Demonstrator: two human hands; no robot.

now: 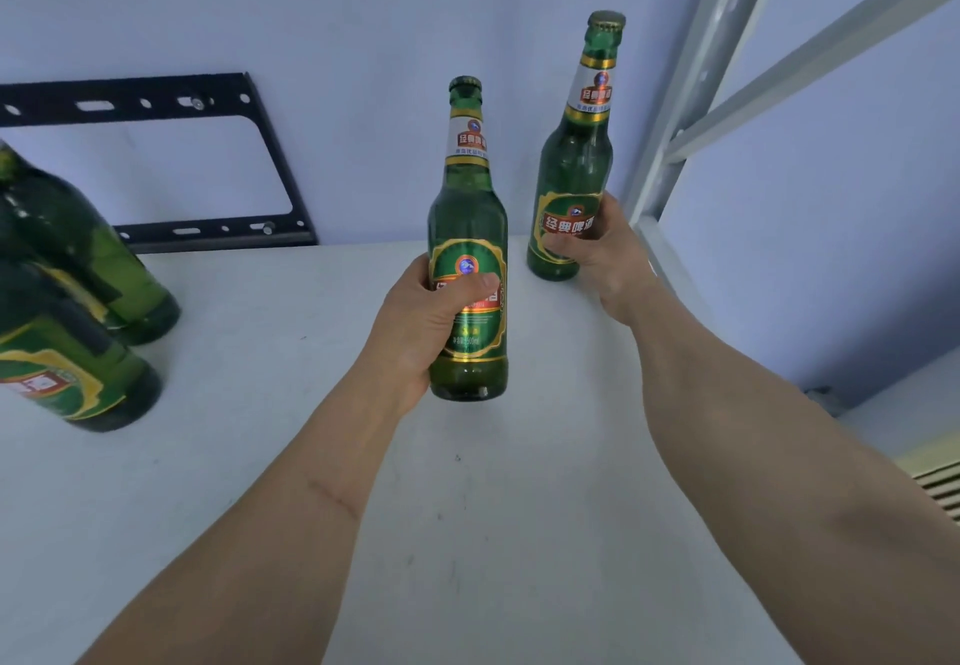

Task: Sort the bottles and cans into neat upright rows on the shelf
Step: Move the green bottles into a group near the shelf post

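Each hand's grip on a green bottle (467, 227), white shelf (260, 404), pale wall (363, 14)

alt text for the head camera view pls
Each hand, left and right, grips an upright green glass beer bottle, one mid-shelf, one by the back right corner, on a white shelf; more green bottles stand at left.

a plain storage corner of a room: a white shelf board (260, 456) on a grey metal rack frame (691, 108), bare pale wall (363, 14), a black wall bracket (156, 103).
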